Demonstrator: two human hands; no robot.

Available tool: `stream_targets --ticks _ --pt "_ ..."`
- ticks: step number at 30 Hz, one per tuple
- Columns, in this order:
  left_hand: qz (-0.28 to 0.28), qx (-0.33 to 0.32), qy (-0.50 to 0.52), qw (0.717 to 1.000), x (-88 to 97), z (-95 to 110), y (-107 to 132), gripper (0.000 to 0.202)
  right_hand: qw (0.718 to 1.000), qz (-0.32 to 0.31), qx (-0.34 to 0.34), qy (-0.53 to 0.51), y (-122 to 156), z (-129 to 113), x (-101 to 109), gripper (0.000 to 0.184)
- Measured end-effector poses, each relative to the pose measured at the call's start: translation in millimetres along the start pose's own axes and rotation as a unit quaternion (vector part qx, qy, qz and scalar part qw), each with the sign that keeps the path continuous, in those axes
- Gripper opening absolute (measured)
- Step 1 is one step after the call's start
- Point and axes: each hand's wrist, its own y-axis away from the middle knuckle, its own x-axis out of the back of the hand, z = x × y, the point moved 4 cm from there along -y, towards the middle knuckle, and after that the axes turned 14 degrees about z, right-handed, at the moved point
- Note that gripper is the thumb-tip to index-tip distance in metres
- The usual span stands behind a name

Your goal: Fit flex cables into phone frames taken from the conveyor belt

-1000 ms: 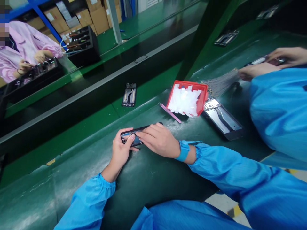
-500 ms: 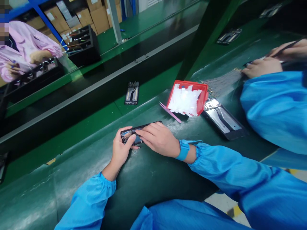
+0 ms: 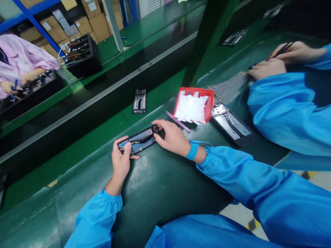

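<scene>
An opened phone (image 3: 141, 141), its inner side facing up, is held level just above the green mat. My left hand (image 3: 121, 158) grips its left end, thumb on top and fingers beneath. At the right end my right hand (image 3: 172, 137) pinches the phone's corner between thumb and fingers, a blue wrist strap (image 3: 192, 150) behind it. Pink tweezers (image 3: 178, 121) lie beyond my right hand, beside a red tray (image 3: 211, 100) of white strips (image 3: 191, 107). Just right of the tray rests another opened phone (image 3: 232, 124).
A third opened phone (image 3: 139, 101) lies on the lower green strip ahead. To the right, a co-worker's hands (image 3: 270, 69) work with dark tweezers near a bundle of thin wires (image 3: 227, 86). Across the bench, a person in pink (image 3: 24, 58) handles a black box (image 3: 31, 91).
My right hand has moved from over the phone's middle to its right end, uncovering the inside. The phone now lies flatter. The whole view has shifted slightly.
</scene>
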Motion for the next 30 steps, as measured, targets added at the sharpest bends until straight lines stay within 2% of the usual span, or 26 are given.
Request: stream_targets --ticks 3,11,18,20,24,27,30 --pt "-0.002 -0.017 -0.015 1.0 -1.0 3.6 3.3 0.051 0.999 -0.008 -0.035 -0.023 0.5 4.6 -2.7 0.038" --pt "0.004 -0.081 -0.044 0.996 -10.5 8.9 29.7 0.044 0.998 0.03 -0.013 -0.053 3.0 -5.2 -2.6 0.043" --pt "0.008 -0.172 -0.125 0.977 -18.8 5.9 56.8 0.036 0.996 0.035 -0.062 -0.056 17.3 -23.8 -6.0 0.073" --pt "0.013 -0.208 -0.141 0.968 -19.3 5.0 59.7 0.035 0.996 0.027 -0.066 -0.053 20.0 -28.4 -6.7 0.076" --pt "0.032 -0.25 -0.161 0.954 -17.7 4.9 54.9 0.035 0.995 0.026 -0.073 -0.056 22.1 -35.3 -5.9 0.069" --pt "0.049 -0.22 -0.148 0.963 -13.6 5.9 42.1 0.035 0.995 0.024 -0.081 -0.048 22.5 -35.3 -3.6 0.065" --pt "0.025 -0.139 -0.105 0.984 -10.3 5.5 28.2 0.038 0.996 0.002 -0.073 -0.045 20.5 -29.3 -1.8 0.059"
